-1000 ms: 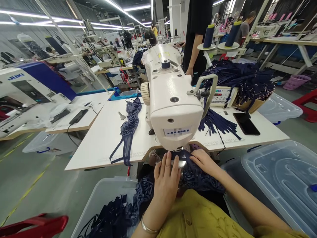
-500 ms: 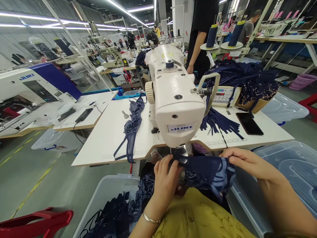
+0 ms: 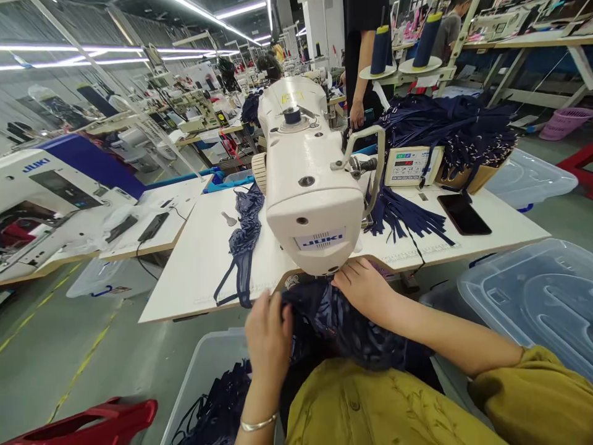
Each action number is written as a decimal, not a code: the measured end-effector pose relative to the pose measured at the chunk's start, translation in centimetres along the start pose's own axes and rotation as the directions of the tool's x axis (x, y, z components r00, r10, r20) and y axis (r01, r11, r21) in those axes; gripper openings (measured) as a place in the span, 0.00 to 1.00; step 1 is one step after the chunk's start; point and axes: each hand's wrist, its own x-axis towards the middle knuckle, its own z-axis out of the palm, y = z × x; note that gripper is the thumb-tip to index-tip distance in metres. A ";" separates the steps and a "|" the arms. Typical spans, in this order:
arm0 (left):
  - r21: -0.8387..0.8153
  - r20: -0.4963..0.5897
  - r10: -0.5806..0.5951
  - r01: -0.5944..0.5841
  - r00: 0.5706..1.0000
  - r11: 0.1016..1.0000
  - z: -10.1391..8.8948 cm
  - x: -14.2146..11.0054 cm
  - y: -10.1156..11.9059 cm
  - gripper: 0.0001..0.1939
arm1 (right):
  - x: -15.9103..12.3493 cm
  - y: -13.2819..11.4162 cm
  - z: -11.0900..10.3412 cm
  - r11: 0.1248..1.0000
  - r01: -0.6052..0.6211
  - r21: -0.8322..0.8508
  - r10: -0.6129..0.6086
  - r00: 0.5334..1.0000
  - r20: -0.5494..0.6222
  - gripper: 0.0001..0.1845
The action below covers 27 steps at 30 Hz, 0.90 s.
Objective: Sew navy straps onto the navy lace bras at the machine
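A navy patterned bra (image 3: 352, 330) hangs bunched over my lap, just below the head of the white sewing machine (image 3: 315, 204). My left hand (image 3: 269, 330) grips its left edge, fingers curled and slightly blurred. Close under the machine head, my right hand (image 3: 365, 287) pinches the upper part of the fabric. The machine's needle area is hidden behind the head and my right fingers. Another navy bra (image 3: 245, 232) lies lengthwise on the white table (image 3: 185, 278) left of the machine, with a small grey metal piece (image 3: 228, 219) beside it.
Navy straps (image 3: 445, 130) are heaped in a cardboard box right of the machine, near a control panel (image 3: 412, 165) and a black phone (image 3: 463, 214). An open plastic bin (image 3: 204, 358) of navy pieces stands lower left; a lidded bin (image 3: 532, 290) stands right. A person's arm (image 3: 364, 71) shows behind.
My right hand swung out to the right with the fabric, then came back under the machine head. My left hand has shifted left, and the bra is now bunched between both hands.
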 end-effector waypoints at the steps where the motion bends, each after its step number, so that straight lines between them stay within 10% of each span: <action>1: -0.052 0.029 0.124 -0.122 0.992 0.991 0.2 0.1 1.0 0.21 | 0.0 0.0 -0.2 1.000 -0.010 0.007 0.010 1.000 0.002 0.13; 5: -0.210 0.205 0.449 -0.409 0.870 0.888 0.4 1.2 4.6 0.23 | -0.4 0.5 -1.0 0.970 -0.187 0.156 0.175 0.981 0.085 0.13; 10: -0.253 0.324 0.381 -0.309 0.866 0.917 0.1 2.5 5.8 0.24 | -1.8 1.4 0.1 0.644 -0.504 0.575 0.434 0.860 0.268 0.10; 14: -0.235 0.365 0.323 -0.249 0.873 0.939 -0.6 2.7 6.0 0.25 | -2.2 2.1 1.2 0.398 -0.528 0.751 0.455 0.824 0.338 0.11; 27: -0.231 0.372 0.249 -0.171 0.894 0.958 -0.4 2.8 5.7 0.26 | -0.6 2.5 1.3 0.619 -0.482 0.620 0.448 0.865 0.225 0.03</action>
